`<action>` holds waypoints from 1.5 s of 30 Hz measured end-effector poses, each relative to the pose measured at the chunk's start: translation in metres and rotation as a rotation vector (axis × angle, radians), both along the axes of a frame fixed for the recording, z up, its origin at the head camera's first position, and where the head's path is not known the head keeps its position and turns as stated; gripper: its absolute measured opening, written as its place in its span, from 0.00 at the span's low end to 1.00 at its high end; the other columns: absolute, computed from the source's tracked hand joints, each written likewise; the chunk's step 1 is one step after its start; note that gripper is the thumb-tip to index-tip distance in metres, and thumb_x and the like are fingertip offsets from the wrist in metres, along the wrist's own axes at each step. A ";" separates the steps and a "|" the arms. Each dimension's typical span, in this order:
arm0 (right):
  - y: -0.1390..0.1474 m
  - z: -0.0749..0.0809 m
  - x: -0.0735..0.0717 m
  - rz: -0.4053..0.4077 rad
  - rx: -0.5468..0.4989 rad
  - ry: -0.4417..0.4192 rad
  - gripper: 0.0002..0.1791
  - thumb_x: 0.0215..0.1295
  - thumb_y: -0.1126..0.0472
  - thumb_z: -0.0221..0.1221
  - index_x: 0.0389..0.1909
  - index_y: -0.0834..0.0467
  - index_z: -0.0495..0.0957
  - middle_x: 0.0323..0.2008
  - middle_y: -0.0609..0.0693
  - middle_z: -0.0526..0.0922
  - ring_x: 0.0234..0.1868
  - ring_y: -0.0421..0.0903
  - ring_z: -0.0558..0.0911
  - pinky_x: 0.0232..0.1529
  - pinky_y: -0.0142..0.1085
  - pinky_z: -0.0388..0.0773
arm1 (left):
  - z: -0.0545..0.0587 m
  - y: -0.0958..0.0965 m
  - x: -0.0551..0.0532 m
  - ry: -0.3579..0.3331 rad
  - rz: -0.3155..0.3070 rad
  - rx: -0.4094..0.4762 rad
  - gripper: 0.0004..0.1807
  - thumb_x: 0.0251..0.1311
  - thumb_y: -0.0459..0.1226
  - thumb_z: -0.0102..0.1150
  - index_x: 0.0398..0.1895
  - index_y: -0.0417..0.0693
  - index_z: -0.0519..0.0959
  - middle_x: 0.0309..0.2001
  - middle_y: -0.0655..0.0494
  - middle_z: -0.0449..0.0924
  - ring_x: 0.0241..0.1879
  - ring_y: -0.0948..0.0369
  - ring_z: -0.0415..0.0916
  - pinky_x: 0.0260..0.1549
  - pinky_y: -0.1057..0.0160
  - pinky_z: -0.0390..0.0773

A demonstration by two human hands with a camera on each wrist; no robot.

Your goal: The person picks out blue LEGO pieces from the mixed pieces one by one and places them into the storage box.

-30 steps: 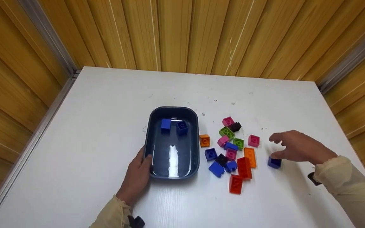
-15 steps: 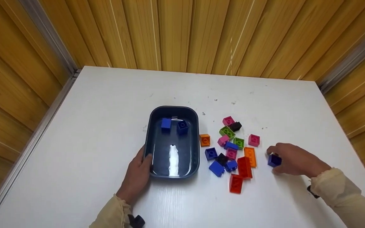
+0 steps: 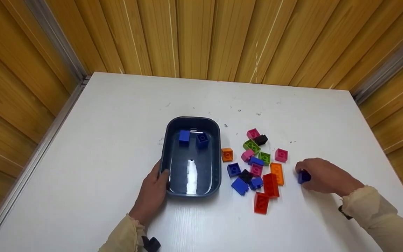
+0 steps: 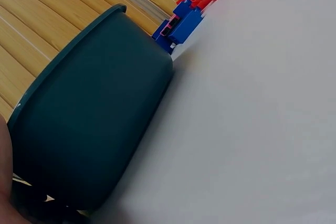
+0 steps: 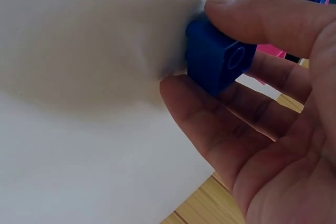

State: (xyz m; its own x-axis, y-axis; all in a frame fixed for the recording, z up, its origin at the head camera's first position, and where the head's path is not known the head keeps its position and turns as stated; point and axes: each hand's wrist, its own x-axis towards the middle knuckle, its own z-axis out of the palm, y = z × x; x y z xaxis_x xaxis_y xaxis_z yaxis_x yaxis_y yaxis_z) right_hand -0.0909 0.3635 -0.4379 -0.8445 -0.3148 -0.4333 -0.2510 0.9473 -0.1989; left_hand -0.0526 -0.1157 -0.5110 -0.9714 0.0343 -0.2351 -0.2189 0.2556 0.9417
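My right hand (image 3: 318, 175) pinches a dark blue brick (image 3: 303, 176) between thumb and fingers, right of the loose pile; in the right wrist view the dark blue brick (image 5: 218, 56) sits gripped just above the white table (image 5: 79, 145). My left hand (image 3: 152, 190) grips the near left rim of a dark blue tub (image 3: 191, 155) with the thumb inside. Two blue bricks (image 3: 192, 137) lie at the tub's far end. In the left wrist view the tub's wall (image 4: 89, 129) fills the left side.
A pile of several bricks (image 3: 257, 164) in pink, green, orange, red, blue and black lies between the tub and my right hand. An orange brick (image 3: 227, 154) sits beside the tub. Wooden slat walls (image 3: 201, 35) enclose the white table (image 3: 100, 122) on three sides.
My right hand came down from an open hover onto the dark blue brick and closed its fingers round it. The left hand and the tub stayed put.
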 end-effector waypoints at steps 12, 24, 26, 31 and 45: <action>-0.002 0.016 -0.005 0.002 -0.006 0.002 0.21 0.57 0.64 0.76 0.51 0.61 0.83 0.45 0.55 0.84 0.44 0.55 0.80 0.50 0.58 0.82 | 0.001 0.001 0.000 -0.002 0.008 -0.003 0.32 0.81 0.45 0.42 0.83 0.48 0.55 0.77 0.44 0.62 0.75 0.51 0.58 0.71 0.44 0.60; -0.019 0.044 -0.017 0.029 0.014 0.004 0.23 0.58 0.62 0.76 0.54 0.60 0.83 0.45 0.54 0.84 0.43 0.54 0.80 0.47 0.56 0.83 | 0.000 0.000 0.000 -0.007 0.017 -0.025 0.31 0.80 0.45 0.42 0.83 0.49 0.56 0.76 0.44 0.63 0.75 0.51 0.58 0.72 0.44 0.59; -0.023 0.049 -0.019 0.035 0.015 0.004 0.24 0.57 0.62 0.76 0.55 0.60 0.82 0.45 0.54 0.84 0.43 0.53 0.80 0.47 0.55 0.84 | 0.001 0.001 0.000 -0.007 0.014 -0.019 0.32 0.80 0.45 0.42 0.83 0.48 0.56 0.76 0.44 0.63 0.74 0.51 0.60 0.71 0.44 0.60; -0.036 0.060 -0.025 0.061 0.015 0.019 0.25 0.57 0.62 0.77 0.56 0.59 0.83 0.46 0.54 0.84 0.44 0.53 0.81 0.46 0.54 0.85 | 0.001 0.001 0.000 0.007 0.008 -0.014 0.31 0.81 0.44 0.43 0.83 0.48 0.56 0.75 0.43 0.64 0.71 0.52 0.64 0.69 0.44 0.63; -0.075 0.077 -0.039 0.151 -0.018 0.086 0.22 0.55 0.64 0.78 0.52 0.60 0.85 0.40 0.51 0.84 0.41 0.50 0.83 0.44 0.51 0.86 | 0.000 0.002 0.001 0.004 0.014 -0.015 0.32 0.81 0.45 0.43 0.83 0.49 0.56 0.77 0.44 0.63 0.75 0.50 0.59 0.71 0.43 0.60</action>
State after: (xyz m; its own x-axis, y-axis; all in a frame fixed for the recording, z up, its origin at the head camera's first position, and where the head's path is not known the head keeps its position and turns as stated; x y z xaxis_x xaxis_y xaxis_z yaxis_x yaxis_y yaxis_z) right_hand -0.1300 0.2882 -0.3605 -0.8208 -0.4482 -0.3542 -0.4073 0.8939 -0.1874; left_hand -0.0516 -0.1141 -0.5110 -0.9727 0.0175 -0.2312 -0.2183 0.2664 0.9388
